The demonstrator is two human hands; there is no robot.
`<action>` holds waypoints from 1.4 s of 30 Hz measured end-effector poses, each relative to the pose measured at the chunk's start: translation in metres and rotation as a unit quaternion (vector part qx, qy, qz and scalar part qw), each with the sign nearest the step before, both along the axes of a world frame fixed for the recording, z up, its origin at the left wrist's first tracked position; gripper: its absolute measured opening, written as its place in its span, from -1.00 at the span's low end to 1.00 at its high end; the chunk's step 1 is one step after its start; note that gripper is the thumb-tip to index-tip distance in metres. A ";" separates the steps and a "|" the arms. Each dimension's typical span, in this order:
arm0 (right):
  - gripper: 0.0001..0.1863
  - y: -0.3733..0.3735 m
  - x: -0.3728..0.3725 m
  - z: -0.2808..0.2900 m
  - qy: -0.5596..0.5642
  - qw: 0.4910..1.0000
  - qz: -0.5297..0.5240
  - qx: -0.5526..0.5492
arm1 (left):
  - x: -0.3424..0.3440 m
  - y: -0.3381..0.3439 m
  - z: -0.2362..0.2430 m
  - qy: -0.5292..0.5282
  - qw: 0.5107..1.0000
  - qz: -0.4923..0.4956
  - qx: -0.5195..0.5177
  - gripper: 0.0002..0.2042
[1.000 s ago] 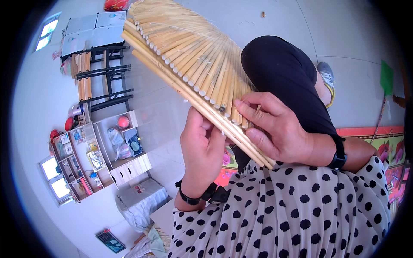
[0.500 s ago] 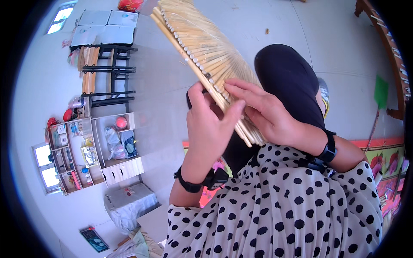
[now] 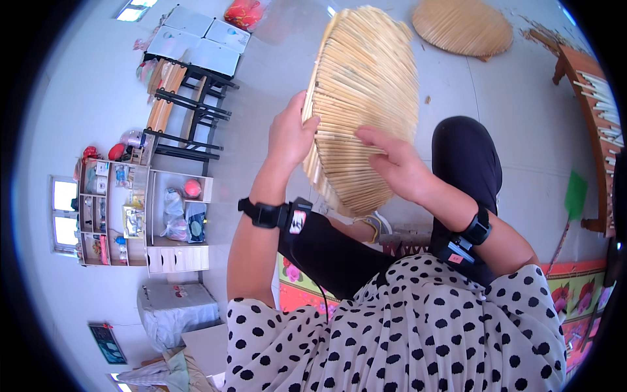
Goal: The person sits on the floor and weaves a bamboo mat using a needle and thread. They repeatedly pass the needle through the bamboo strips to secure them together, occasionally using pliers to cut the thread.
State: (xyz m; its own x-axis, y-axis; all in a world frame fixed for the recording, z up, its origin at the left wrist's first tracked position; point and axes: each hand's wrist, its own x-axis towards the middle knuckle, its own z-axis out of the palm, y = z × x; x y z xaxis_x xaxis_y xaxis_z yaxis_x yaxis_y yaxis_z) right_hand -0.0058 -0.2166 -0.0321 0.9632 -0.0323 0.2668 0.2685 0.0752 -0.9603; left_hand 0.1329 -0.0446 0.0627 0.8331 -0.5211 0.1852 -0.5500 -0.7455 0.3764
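A rounded panel of pale straw-coloured stalks (image 3: 366, 72), laid tightly side by side, stands tilted in front of me above my knees. My left hand (image 3: 292, 134) grips its left edge, thumb on the near face and the other fingers behind, partly hidden. My right hand (image 3: 398, 160) is open, fingers stretched out over the lower right part of the face. Whether its fingertips touch the stalks I cannot tell.
A similar oval stalk panel (image 3: 460, 29) lies on the floor at the back right. Beside it stands a brown wooden bench (image 3: 581, 98) holding pale sticks. A green fly swatter (image 3: 575, 196) is at the right. Stacked folding tables (image 3: 186, 111) and shelves (image 3: 140, 215) line the left.
The panel has turned from nearly edge-on to show its broad face. My left hand has moved up along its edge. My right hand has left the rim and opened over the face.
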 end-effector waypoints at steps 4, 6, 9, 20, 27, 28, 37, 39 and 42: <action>-0.51 -0.034 0.006 0.018 -0.044 0.995 -0.086 -0.031 | 0.036 0.005 0.002 -0.031 0.998 -0.045 0.026 -0.52; -0.50 -0.051 0.007 0.031 -0.090 0.980 -0.142 -0.109 | 0.041 0.006 0.007 -0.037 0.996 -0.070 0.041 -0.53; -0.46 -0.066 0.017 0.050 -0.175 0.926 -0.226 -0.245 | 0.038 0.005 0.016 -0.043 0.992 -0.097 0.075 -0.55; -0.57 -0.050 0.060 0.079 -0.137 0.827 -0.143 -0.526 | 0.028 0.002 0.046 -0.185 0.934 -0.271 0.143 -0.64; -0.68 -0.019 0.051 0.079 -0.072 0.859 -0.074 -0.502 | 0.002 -0.004 0.058 -0.208 0.892 -0.313 0.251 -0.58; -0.67 -0.016 0.048 0.078 -0.075 0.857 -0.082 -0.503 | -0.001 -0.005 0.059 -0.214 0.888 -0.324 0.246 -0.59; -0.68 -0.014 0.006 0.066 -0.014 0.857 -0.131 -0.499 | -0.016 -0.027 0.041 -0.294 0.881 -0.336 0.157 -0.67; -0.69 -0.013 -0.001 0.056 -0.036 0.857 -0.168 -0.486 | -0.016 -0.029 0.029 -0.371 0.873 -0.316 0.025 -0.68; -0.70 -0.018 -0.003 0.045 -0.062 0.858 -0.207 -0.466 | -0.023 -0.027 -0.002 -0.378 0.872 -0.239 -0.200 -0.71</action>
State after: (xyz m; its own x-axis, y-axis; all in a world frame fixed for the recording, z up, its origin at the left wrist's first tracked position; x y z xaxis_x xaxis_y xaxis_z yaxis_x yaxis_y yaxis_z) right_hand -0.0088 -0.2343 0.0127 0.8832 -0.0827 0.4617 0.1904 -0.8363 -0.5142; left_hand 0.1094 -0.0716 0.0604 0.0999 -0.5435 0.8334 -0.9657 -0.2548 -0.0504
